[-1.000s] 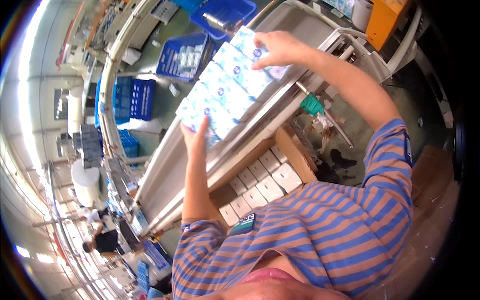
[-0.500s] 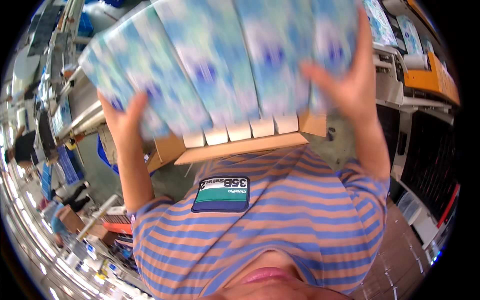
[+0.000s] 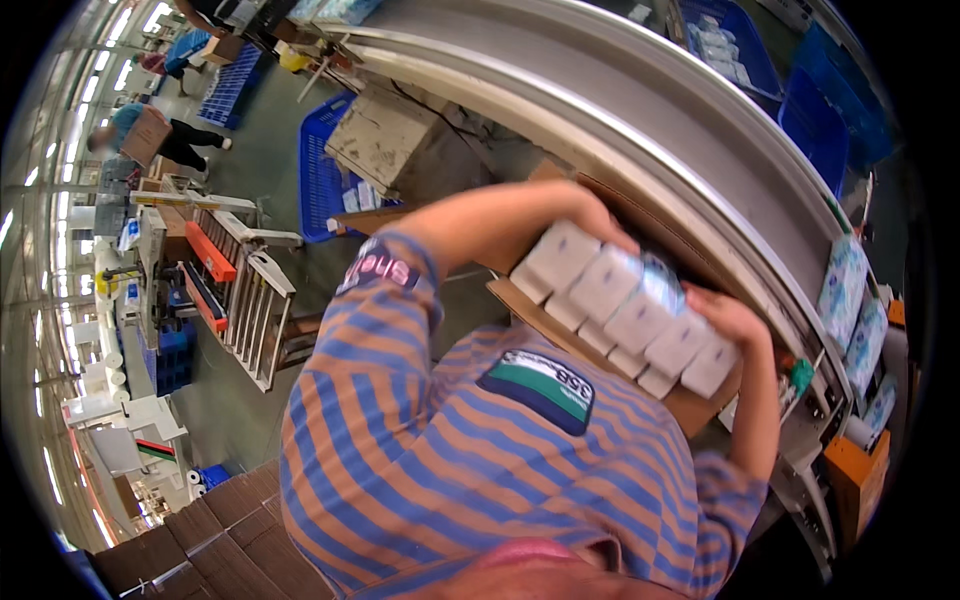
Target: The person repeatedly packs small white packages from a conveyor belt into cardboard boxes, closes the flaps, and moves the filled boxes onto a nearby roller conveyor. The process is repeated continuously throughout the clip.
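Observation:
A row of soft tissue packs (image 3: pixel 640 318), with pale ends toward me and blue-patterned wrapping on the far side, is held between my two hands at the mouth of an open cardboard box (image 3: pixel 540 318). At the row's far left side, my left hand (image 3: pixel 597 222) is closed against the packs, its fingertips partly hidden. My right hand (image 3: pixel 728 318) grips the other end, with the thumb lying along the far side. More white packs (image 3: pixel 610 345) show below the row, inside the box by its near flap.
Beyond the box runs a metal-edged conveyor (image 3: pixel 600 75). Wrapped packs (image 3: pixel 845 280) lie at its right end near an orange machine part (image 3: pixel 858 470). A blue basket (image 3: pixel 318 170) stands left on the floor; a person (image 3: pixel 150 135) carries a carton farther off.
The row of tissue packs has come down from high in front of me to the box, turning its pale ends toward me. My view has swung round, with the conveyor now ahead.

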Motion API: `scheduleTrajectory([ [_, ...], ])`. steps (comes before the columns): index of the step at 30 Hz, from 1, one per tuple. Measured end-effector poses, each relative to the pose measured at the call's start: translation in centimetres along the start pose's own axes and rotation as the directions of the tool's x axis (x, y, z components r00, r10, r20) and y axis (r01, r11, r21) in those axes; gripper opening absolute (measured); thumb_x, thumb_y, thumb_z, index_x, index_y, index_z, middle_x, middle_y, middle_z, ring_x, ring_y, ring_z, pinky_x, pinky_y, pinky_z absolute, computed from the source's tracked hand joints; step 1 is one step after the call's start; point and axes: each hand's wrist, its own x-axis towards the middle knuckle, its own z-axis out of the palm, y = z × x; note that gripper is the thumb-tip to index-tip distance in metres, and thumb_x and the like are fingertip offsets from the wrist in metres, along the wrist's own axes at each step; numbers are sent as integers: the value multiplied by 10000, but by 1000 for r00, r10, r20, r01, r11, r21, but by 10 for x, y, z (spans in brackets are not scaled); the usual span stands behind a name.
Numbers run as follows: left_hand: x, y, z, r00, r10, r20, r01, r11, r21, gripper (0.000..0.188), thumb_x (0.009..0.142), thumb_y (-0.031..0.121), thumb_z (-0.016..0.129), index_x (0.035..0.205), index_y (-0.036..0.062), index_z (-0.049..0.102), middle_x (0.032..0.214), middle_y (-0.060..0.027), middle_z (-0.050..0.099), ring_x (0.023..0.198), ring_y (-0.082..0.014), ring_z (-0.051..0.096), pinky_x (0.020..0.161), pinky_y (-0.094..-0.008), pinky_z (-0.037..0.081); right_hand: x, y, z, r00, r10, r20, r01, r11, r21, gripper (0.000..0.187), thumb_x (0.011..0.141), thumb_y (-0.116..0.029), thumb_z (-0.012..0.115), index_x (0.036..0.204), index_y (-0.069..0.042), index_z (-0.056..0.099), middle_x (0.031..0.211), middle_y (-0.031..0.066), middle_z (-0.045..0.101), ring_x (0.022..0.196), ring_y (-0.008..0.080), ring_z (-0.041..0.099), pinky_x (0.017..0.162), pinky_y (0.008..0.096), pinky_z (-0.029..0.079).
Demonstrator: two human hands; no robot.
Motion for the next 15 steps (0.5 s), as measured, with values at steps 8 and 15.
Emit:
scheduleTrajectory([
  [8,-58,-69,73,861,360,-358,-48,760,648,843,745,661,516,1402,176,311,1481,-195,118,1374,-385,42,1022,-654,71,43,-29,97,701,-524,-483,50,713,-700,783,755,-598,566,1351,-121,387,1398,166,348,1292,352,319,1023,557,236],
  [15,-138,-119,23,370,151,-917,376,878,296,758,788,430,629,1327,-24,350,1341,-237,390,1274,-369,333,1043,-423,276,-26,-14,88,263,-65,-962,517,852,84,483,888,-321,549,1252,-9,487,1231,148,538,1123,261,514,933,372,413],
])
